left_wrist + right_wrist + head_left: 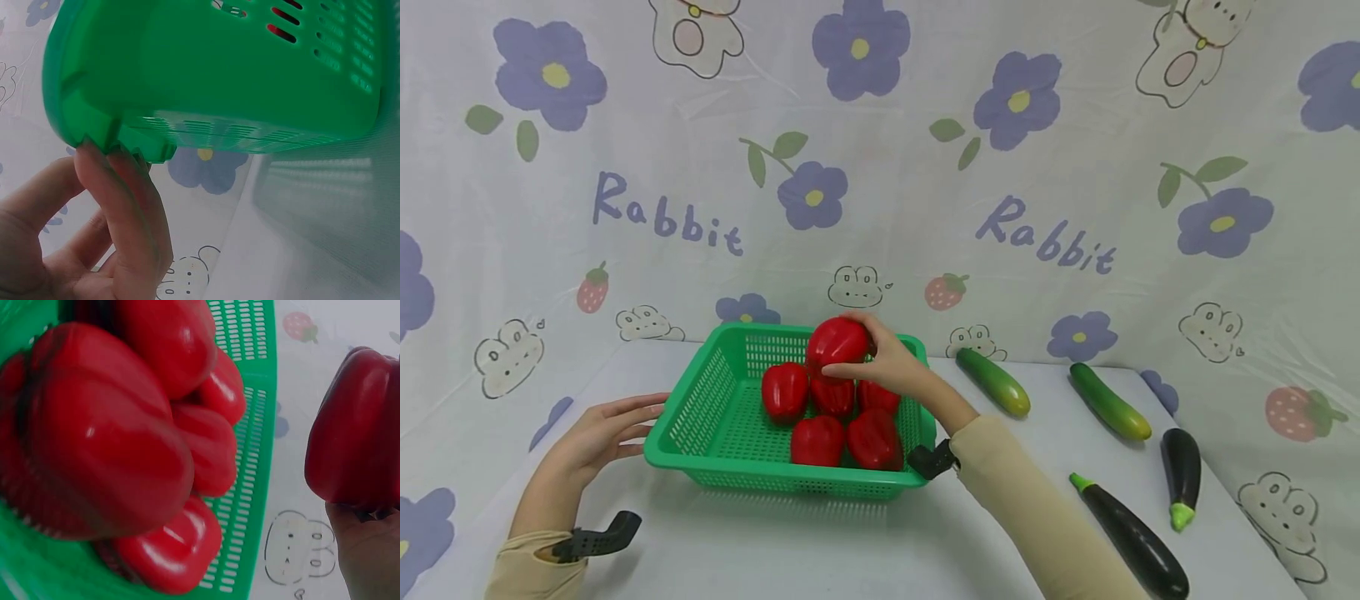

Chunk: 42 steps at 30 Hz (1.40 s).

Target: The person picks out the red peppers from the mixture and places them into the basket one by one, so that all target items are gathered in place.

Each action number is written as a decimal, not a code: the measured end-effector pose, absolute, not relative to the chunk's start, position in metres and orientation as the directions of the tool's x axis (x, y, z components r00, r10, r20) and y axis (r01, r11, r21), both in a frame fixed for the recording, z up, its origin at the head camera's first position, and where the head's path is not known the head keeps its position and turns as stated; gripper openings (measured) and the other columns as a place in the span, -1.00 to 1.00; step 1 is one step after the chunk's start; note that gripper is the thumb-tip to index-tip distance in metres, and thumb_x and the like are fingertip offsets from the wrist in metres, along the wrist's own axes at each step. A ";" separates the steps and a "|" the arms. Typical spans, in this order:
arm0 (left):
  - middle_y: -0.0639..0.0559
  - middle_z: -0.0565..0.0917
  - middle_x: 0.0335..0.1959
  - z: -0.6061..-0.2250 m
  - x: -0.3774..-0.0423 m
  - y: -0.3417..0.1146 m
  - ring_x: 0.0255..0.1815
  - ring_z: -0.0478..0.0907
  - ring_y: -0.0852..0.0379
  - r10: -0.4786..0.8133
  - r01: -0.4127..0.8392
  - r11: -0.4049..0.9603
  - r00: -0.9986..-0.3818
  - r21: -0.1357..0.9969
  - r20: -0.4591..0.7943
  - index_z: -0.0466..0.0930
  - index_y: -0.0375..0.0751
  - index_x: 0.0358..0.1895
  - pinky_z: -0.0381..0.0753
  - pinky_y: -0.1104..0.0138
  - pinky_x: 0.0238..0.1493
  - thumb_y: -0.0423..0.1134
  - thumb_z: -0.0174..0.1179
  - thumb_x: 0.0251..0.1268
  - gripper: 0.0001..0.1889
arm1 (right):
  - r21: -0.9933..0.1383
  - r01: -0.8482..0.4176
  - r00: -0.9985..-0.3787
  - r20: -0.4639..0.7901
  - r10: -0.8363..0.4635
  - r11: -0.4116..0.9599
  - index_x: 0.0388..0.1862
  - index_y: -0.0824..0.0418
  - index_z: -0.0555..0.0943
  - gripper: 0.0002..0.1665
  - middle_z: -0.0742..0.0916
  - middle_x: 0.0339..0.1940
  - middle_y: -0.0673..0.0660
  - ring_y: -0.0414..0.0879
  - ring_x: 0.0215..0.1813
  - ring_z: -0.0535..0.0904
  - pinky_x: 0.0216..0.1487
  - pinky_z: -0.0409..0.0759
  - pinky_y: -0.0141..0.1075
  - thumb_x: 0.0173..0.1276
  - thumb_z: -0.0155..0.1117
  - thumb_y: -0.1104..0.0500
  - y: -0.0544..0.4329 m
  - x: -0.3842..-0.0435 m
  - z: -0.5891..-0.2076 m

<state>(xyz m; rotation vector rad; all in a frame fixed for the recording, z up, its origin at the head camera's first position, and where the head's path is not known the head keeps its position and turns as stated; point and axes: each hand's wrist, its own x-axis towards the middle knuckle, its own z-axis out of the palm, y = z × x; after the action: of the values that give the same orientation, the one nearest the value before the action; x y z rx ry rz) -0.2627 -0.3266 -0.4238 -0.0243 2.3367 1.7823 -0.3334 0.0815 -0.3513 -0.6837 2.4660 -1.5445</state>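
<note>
My right hand (891,365) grips a red bell pepper (837,340) at the back of a green plastic basket (737,473), above other peppers. In the right wrist view this held pepper (356,431) shows at the right edge, with part of the hand below it. Several red bell peppers, among them one at the left (786,393) and one at the front (817,441), lie in the basket's middle and right part. My left hand (598,437) is at the basket's left end. Its fingertips touch the rim's underside in the left wrist view, fingers fairly straight.
To the right of the basket lie two green cucumbers (994,382) (1109,402) and two dark eggplants (1133,537) (1182,477) on the white table (760,550). A cloth (880,183) printed with flowers and rabbits hangs behind the table.
</note>
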 end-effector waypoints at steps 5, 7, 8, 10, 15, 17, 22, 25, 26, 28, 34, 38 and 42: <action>0.57 0.60 -0.15 -0.425 -0.264 -0.327 -0.09 0.62 0.40 0.112 -0.136 0.265 -0.979 0.955 -0.171 0.46 -0.06 0.33 0.63 0.31 -0.04 0.00 0.13 0.42 -0.52 | -0.882 -0.293 -0.874 0.090 -0.477 0.370 0.43 -0.13 0.19 -0.09 0.48 0.30 0.06 0.04 0.32 0.41 0.11 0.63 -0.04 0.18 0.45 -0.03 0.071 -0.332 -0.354; 0.57 0.61 -0.16 -0.426 -0.264 -0.327 -0.09 0.62 0.40 0.110 -0.137 0.262 -0.979 0.955 -0.171 0.46 -0.06 0.33 0.63 0.31 -0.05 0.01 0.15 0.41 -0.51 | -0.873 -0.293 -0.866 0.069 -0.496 0.390 0.44 -0.12 0.18 -0.08 0.48 0.29 0.05 0.03 0.32 0.41 0.11 0.63 -0.05 0.17 0.45 -0.06 0.067 -0.331 -0.354; 0.58 0.61 -0.16 -0.426 -0.264 -0.327 -0.09 0.62 0.40 0.109 -0.136 0.263 -0.979 0.955 -0.170 0.46 -0.07 0.33 0.63 0.31 -0.05 0.01 0.15 0.40 -0.50 | -0.867 -0.291 -0.862 0.055 -0.503 0.405 0.44 -0.13 0.18 -0.07 0.48 0.29 0.05 0.02 0.32 0.41 0.11 0.63 -0.06 0.17 0.45 -0.08 0.065 -0.331 -0.355; 0.58 0.60 -0.16 -0.425 -0.264 -0.326 -0.09 0.62 0.40 0.104 -0.136 0.269 -0.980 0.954 -0.169 0.45 -0.09 0.34 0.63 0.31 -0.05 0.03 0.15 0.40 -0.48 | -0.851 -0.297 -0.853 0.033 -0.520 0.432 0.44 -0.12 0.18 -0.07 0.49 0.28 0.04 0.01 0.31 0.41 0.11 0.63 -0.08 0.16 0.44 -0.09 0.061 -0.331 -0.355; 0.58 0.60 -0.17 -0.425 -0.263 -0.326 -0.10 0.62 0.41 0.098 -0.136 0.283 -0.981 0.949 -0.169 0.42 -0.11 0.36 0.62 0.29 -0.05 0.05 0.15 0.40 -0.45 | -0.828 -0.308 -0.827 -0.010 -0.562 0.468 0.46 -0.12 0.17 -0.06 0.50 0.28 0.03 -0.02 0.30 0.41 0.11 0.62 -0.10 0.18 0.42 -0.11 0.051 -0.331 -0.355; 0.58 0.60 -0.17 -0.425 -0.263 -0.326 -0.10 0.62 0.41 0.100 -0.135 0.281 -0.981 0.950 -0.169 0.43 -0.11 0.35 0.62 0.29 -0.05 0.04 0.14 0.40 -0.46 | -0.830 -0.298 -0.816 -0.034 -0.578 0.471 0.46 -0.15 0.17 -0.06 0.49 0.29 0.02 -0.02 0.31 0.40 0.12 0.62 -0.07 0.18 0.42 -0.13 0.046 -0.331 -0.355; 0.57 0.61 -0.18 -0.425 -0.263 -0.327 -0.11 0.63 0.41 0.105 -0.132 0.269 -0.981 0.954 -0.165 0.46 -0.08 0.32 0.63 0.30 -0.06 0.02 0.14 0.41 -0.50 | -0.814 -0.287 -0.780 -0.107 -0.616 0.505 0.43 -0.23 0.19 -0.08 0.46 0.30 -0.01 -0.02 0.33 0.38 0.14 0.60 -0.02 0.15 0.41 -0.19 0.036 -0.334 -0.360; 0.57 0.61 -0.18 -0.425 -0.263 -0.327 -0.11 0.62 0.41 0.106 -0.130 0.268 -0.981 0.955 -0.164 0.49 -0.05 0.30 0.63 0.30 -0.06 0.03 0.14 0.41 -0.53 | -0.800 -0.293 -0.760 -0.137 -0.635 0.523 0.44 -0.21 0.18 -0.07 0.46 0.30 0.00 -0.03 0.32 0.37 0.14 0.60 0.00 0.15 0.41 -0.19 0.032 -0.336 -0.362; 0.57 0.61 -0.18 -0.425 -0.263 -0.327 -0.11 0.62 0.41 0.107 -0.130 0.268 -0.981 0.954 -0.164 0.49 -0.04 0.30 0.63 0.30 -0.06 0.03 0.14 0.41 -0.53 | -0.798 -0.295 -0.755 -0.143 -0.640 0.526 0.45 -0.19 0.18 -0.06 0.46 0.30 0.00 -0.03 0.32 0.37 0.14 0.60 0.00 0.15 0.41 -0.19 0.030 -0.336 -0.362; 0.57 0.61 -0.18 -0.424 -0.263 -0.327 -0.11 0.62 0.41 0.107 -0.131 0.268 -0.981 0.955 -0.165 0.50 -0.03 0.28 0.63 0.30 -0.06 0.03 0.14 0.41 -0.55 | -0.793 -0.299 -0.749 -0.150 -0.645 0.531 0.46 -0.14 0.17 -0.05 0.46 0.30 0.02 -0.03 0.31 0.38 0.15 0.60 0.01 0.15 0.41 -0.18 0.028 -0.335 -0.362; 0.57 0.61 -0.18 -0.424 -0.263 -0.326 -0.11 0.63 0.40 0.107 -0.135 0.265 -0.980 0.955 -0.169 0.49 -0.04 0.30 0.63 0.30 -0.06 0.01 0.14 0.41 -0.54 | -0.777 -0.305 -0.739 -0.172 -0.652 0.551 0.46 -0.10 0.19 -0.03 0.47 0.29 0.02 -0.04 0.31 0.38 0.15 0.60 -0.03 0.13 0.44 -0.15 0.022 -0.333 -0.361; 0.58 0.61 -0.18 -0.424 -0.263 -0.326 -0.11 0.62 0.41 0.106 -0.139 0.263 -0.979 0.955 -0.172 0.50 -0.01 0.29 0.62 0.30 -0.06 0.01 0.13 0.41 -0.55 | -0.775 -0.305 -0.724 -0.188 -0.663 0.553 0.41 -0.10 0.23 -0.06 0.49 0.24 -0.01 -0.07 0.27 0.39 0.09 0.63 -0.09 0.10 0.48 -0.13 0.018 -0.332 -0.361; 0.58 0.61 -0.17 -0.425 -0.263 -0.327 -0.11 0.62 0.41 0.109 -0.138 0.262 -0.979 0.955 -0.171 0.50 0.00 0.29 0.62 0.29 -0.05 0.01 0.13 0.42 -0.56 | -0.773 -0.314 -0.707 -0.198 -0.679 0.551 0.37 -0.13 0.26 -0.08 0.52 0.18 -0.05 -0.10 0.23 0.42 -0.01 0.66 -0.18 0.07 0.52 -0.12 0.013 -0.333 -0.362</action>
<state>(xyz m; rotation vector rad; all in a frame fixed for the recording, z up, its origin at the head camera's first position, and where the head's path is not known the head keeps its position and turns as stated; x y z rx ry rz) -0.2631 -0.3272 -0.4247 -0.0266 2.3270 1.7938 -0.3326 0.0130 -0.3621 -0.8008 2.3074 -1.0144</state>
